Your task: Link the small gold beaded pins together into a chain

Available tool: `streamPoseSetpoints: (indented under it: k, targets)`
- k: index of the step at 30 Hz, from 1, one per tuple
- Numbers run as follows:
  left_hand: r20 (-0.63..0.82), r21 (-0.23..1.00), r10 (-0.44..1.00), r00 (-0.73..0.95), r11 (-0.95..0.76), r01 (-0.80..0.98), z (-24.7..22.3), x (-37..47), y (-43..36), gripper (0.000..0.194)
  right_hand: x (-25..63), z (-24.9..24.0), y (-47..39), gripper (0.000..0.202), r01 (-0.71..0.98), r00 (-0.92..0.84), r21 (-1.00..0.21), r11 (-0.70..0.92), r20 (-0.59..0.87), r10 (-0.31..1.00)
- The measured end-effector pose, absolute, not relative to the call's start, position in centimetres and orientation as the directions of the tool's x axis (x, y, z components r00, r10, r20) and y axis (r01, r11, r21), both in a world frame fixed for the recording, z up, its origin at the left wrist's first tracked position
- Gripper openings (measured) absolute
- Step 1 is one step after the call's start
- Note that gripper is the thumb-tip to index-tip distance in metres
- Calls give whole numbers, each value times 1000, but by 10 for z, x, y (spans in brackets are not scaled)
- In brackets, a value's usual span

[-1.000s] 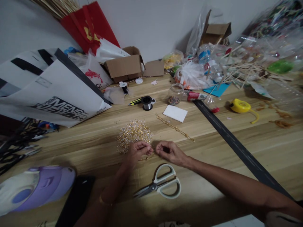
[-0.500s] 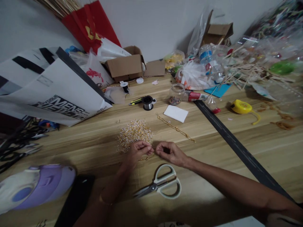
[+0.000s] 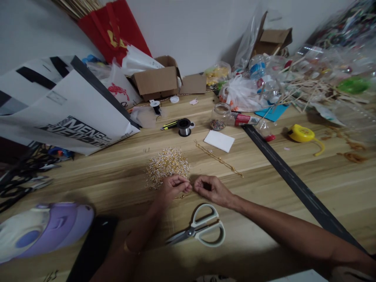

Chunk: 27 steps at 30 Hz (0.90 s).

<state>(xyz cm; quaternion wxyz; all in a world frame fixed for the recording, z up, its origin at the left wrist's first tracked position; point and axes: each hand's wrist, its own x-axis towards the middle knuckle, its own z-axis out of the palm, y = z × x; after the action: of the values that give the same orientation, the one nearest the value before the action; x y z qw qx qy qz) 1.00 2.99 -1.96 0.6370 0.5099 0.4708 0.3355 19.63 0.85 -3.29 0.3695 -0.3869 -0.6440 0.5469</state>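
Observation:
My left hand [image 3: 175,187] is closed in a pinch at the lower right edge of a pile of gold and clear beads [image 3: 164,164]. A thin gold chain [image 3: 183,196] hangs or lies just below its fingertips. Close by on the right, my right hand [image 3: 212,190] has its thumb and fingertips pressed together; whatever is between them is too small to make out. The fingertips of both hands nearly meet. Scissors with white handles [image 3: 202,227] lie below the hands. Another gold chain [image 3: 219,158] lies above my right hand.
White card [image 3: 219,141], wire spool [image 3: 184,127] and bead jar [image 3: 219,117] stand beyond the hands. A black strip [image 3: 293,184] and yellow tape measure [image 3: 301,133] lie right. At left are a large paper bag [image 3: 67,113] and a purple-white object [image 3: 55,229].
The view has shifted very slightly. Both hands hold nearly the same pose and place, with no clear change in what they touch.

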Motion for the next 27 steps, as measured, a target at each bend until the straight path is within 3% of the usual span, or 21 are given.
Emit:
streamPoseSetpoints:
  k: [27]
  targets:
    - [-284, 958, 912, 297, 284, 43, -16, 11, 31, 25, 197, -35, 7, 20, 102, -458, -989, 103, 45, 888]
